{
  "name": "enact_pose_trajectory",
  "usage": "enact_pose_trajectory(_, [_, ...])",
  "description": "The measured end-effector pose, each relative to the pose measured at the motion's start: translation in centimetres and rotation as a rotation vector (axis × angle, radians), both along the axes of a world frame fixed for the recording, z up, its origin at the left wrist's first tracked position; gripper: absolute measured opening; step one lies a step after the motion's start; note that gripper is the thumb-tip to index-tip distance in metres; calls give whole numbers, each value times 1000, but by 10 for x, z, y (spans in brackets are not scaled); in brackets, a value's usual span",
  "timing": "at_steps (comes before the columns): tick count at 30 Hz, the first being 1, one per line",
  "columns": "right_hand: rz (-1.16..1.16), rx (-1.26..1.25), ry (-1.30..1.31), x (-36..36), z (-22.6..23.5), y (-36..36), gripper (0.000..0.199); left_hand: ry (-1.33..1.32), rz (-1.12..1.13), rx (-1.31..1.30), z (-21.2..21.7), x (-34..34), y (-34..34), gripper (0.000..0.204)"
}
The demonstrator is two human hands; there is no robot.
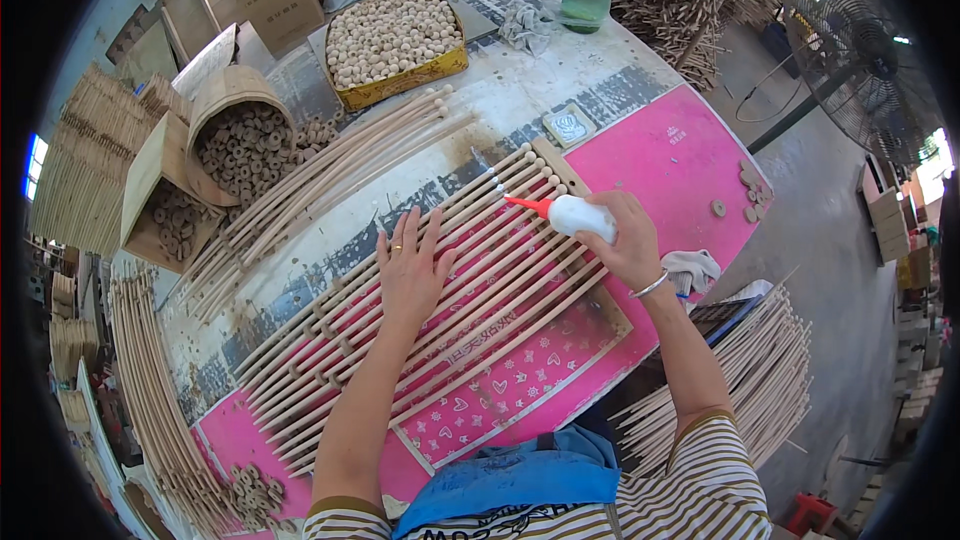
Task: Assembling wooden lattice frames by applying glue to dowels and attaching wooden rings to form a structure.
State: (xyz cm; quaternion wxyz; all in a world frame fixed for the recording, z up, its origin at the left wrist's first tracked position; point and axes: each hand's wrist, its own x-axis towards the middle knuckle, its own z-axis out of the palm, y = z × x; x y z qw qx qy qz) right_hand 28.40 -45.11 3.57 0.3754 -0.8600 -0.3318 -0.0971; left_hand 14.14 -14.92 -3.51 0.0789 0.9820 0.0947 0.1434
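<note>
Pale, matt bare-wood rods [440, 270] lie on a glossy pink plastic sheet [680, 155]. Above the rods, a smooth white plastic glue bottle [580, 217] with red nozzle; beyond them, unfinished wooden balls [390, 32].

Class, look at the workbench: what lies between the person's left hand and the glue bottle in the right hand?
In the head view, only wooden dowel rods lie between the left hand and the glue bottle.

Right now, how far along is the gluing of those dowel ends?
Done: a row of dowels lies side by side on the pink mat. In hand: the left hand presses them flat while the right hand aims the glue bottle at their far tips. Left: the wooden balls sit in their yellow box; whether any tip has glue is unclear.
</note>
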Motion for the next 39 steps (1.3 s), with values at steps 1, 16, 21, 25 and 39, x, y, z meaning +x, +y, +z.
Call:
enact_pose_trajectory(1, [-4, -15, 16, -1, 0, 0, 48, 0, 0, 1, 0, 0, 0, 62])
enact_pose_trajectory(16, [-34, -40, 12, -17, 4, -12, 45, -30, -9, 15, -1, 0, 0, 61])
enact_pose_trajectory(21, [-14, -35, 20, -22, 8, -11, 45, -20, -10, 12, 1, 0, 0, 61])
enact_pose_trajectory(25, [-36, -27, 27, -26, 13, -14, 46, -16, -12, 10, -2, 0, 2, 61])
enact_pose_trajectory(39, [-45, -60, 11, -37, 11, -21, 46, -34, -11, 35, -4, 0, 2, 61])
